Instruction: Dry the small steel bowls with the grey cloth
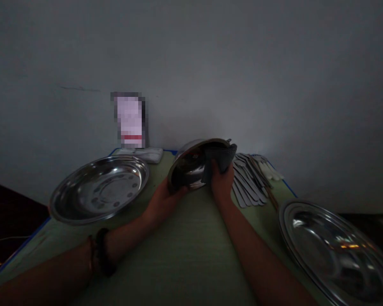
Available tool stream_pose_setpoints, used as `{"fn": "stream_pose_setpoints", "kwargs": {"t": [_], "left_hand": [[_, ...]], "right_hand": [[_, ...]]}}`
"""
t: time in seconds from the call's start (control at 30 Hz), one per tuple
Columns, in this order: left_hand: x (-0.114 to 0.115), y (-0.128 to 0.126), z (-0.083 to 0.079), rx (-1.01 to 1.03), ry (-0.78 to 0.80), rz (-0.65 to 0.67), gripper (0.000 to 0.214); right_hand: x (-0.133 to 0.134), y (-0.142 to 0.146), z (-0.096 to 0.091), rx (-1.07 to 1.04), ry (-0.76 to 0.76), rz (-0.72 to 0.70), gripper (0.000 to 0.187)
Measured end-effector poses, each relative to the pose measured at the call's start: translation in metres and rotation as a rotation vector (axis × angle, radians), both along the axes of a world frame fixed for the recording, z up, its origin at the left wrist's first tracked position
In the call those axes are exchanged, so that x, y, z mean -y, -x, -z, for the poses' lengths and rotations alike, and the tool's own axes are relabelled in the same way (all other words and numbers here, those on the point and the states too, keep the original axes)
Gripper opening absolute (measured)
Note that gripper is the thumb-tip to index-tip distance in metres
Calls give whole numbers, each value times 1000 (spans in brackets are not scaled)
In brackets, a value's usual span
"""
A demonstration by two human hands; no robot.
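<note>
A shiny metal bowl (193,163) is held tilted on its side above the middle of the table, its opening turned toward me. My left hand (166,199) grips the bowl's lower left rim, with some fingers hidden behind it. My right hand (222,180) is closed on a dark grey cloth (222,156), which lies against the right part of the bowl's rim and inside. The thumb presses on the cloth; the other fingers are mostly hidden.
A wide metal basin (107,191) stands on the left of the green table (185,259), another basin (335,250) at the right edge. Several flat metal utensils (250,182) fan out behind my right hand, beside white gloves (268,168). A blurred-out screen (130,119) leans on the wall.
</note>
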State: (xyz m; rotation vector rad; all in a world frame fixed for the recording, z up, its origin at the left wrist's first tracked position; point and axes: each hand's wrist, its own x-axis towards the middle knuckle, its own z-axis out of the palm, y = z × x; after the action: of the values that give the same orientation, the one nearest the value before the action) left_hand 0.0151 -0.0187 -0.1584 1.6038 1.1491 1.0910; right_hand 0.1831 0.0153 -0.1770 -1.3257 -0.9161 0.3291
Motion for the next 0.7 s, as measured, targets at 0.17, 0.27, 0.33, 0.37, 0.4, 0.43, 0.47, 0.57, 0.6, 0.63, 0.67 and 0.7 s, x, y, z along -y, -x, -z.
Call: {"fn": "stream_pose_setpoints", "kwargs": {"t": [0.17, 0.27, 0.33, 0.37, 0.4, 0.43, 0.47, 0.57, 0.6, 0.63, 0.67, 0.7], "left_hand": [[0, 1, -2, 53, 64, -18, 42], [-1, 2, 0, 28, 109, -33, 43], [-3, 3, 3, 15, 108, -20, 47], [-3, 3, 4, 5, 93, -13, 48], [-3, 2, 4, -7, 71, -15, 49], [-1, 2, 4, -20, 47, -24, 50], [1, 1, 3, -24, 23, -41, 50], [11, 0, -7, 39, -13, -106, 56], [15, 1, -14, 81, -17, -119, 59], [19, 2, -22, 120, -21, -115, 63], [23, 4, -31, 142, -27, -99, 66], [25, 7, -42, 157, -43, -68, 66]], "right_hand": [[-3, -2, 4, 43, 84, -50, 33], [-3, -2, 6, 82, 114, -57, 35], [-2, -1, 6, 92, 115, -44, 36], [-2, 0, 5, 93, 113, -40, 36], [-1, 0, 4, 96, 108, -39, 35], [-1, 0, 1, 100, 102, -42, 34], [-1, -1, -4, 107, 95, -49, 32], [-1, -5, -29, 138, 66, -72, 28], [1, -8, -42, 163, 49, -71, 27], [3, -11, -56, 190, 30, -64, 26], [7, -15, -70, 252, 5, -55, 25], [11, -19, -85, 313, -14, -44, 22]]}}
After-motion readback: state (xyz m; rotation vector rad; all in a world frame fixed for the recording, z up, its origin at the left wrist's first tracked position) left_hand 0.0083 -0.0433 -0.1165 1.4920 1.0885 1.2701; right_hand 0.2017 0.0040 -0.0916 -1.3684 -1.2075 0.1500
